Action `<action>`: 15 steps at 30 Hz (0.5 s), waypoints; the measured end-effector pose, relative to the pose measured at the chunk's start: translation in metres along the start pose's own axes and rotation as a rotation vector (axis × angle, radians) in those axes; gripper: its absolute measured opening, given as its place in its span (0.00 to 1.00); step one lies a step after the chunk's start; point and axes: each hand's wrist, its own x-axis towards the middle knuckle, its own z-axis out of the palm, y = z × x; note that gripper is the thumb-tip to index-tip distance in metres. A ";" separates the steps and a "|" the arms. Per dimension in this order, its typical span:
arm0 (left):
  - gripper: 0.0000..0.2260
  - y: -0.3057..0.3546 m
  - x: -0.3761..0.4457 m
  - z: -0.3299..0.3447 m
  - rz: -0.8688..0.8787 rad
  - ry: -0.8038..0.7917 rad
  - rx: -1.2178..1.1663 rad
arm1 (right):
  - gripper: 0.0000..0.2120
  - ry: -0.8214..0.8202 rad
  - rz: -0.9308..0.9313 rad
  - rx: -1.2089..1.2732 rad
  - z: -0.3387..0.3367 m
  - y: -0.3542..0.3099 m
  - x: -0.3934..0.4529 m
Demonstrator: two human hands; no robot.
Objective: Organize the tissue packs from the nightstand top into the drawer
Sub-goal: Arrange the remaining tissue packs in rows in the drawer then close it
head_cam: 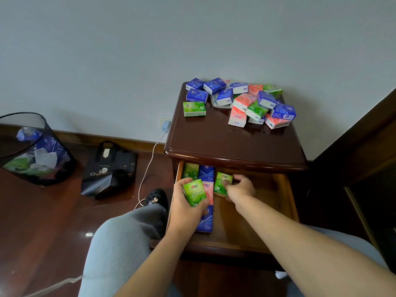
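Nearest, at 6 o'clock, two bare forearms are extended over the open drawer of the nightstand. The left hand is closed around a green tissue pack, held just above the packs already laid in the drawer's left side. The right hand is clamped on a second green pack, set against the drawer floor beside a column of blue and pink packs. Farther, at 12 o'clock, a loose heap of blue, pink and green packs is spread over the back of the nightstand top. At 9 o'clock, a black bag and a mesh bin are seen on the floor.
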 end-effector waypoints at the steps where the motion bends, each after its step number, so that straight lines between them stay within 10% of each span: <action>1: 0.27 0.000 0.000 0.000 -0.003 0.002 -0.007 | 0.20 -0.011 -0.008 0.007 0.002 0.000 -0.001; 15: 0.07 0.013 0.002 0.006 -0.049 0.037 0.005 | 0.10 -0.189 -0.098 0.035 -0.039 -0.007 -0.024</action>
